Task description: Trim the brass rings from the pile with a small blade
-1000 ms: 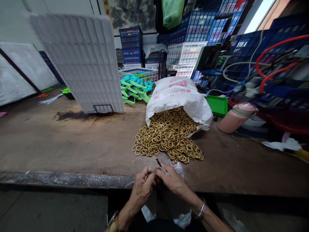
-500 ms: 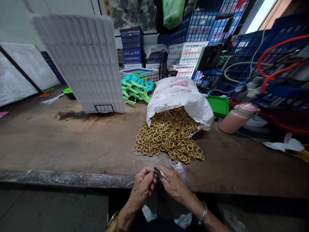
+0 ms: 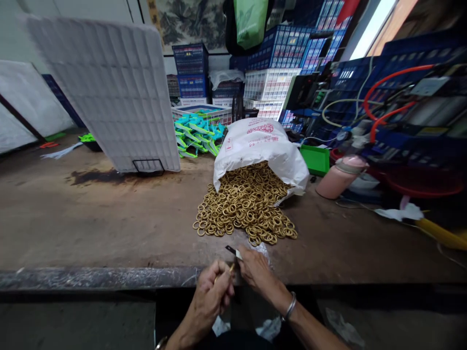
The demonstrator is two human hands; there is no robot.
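i'm pinching a small brass ring (image 3: 231, 267) between the fingertips of my left hand (image 3: 213, 288), just at the near edge of the workbench (image 3: 91, 218). my right hand (image 3: 257, 270) is closed around a small blade (image 3: 232, 251), its dark tip poking out to the left above the ring, and the two hands are pressing close together. just beyond my knuckles a heap of brass rings (image 3: 245, 209) is spilling from the mouth of a white sack (image 3: 260, 148) lying on its side. a pink flask (image 3: 341, 176) and a green tray (image 3: 316, 159) are sitting to the right of the sack. a white gridded panel (image 3: 109, 92) is leaning upright at the back left, with turquoise plastic parts (image 3: 197, 133) piled beside it.
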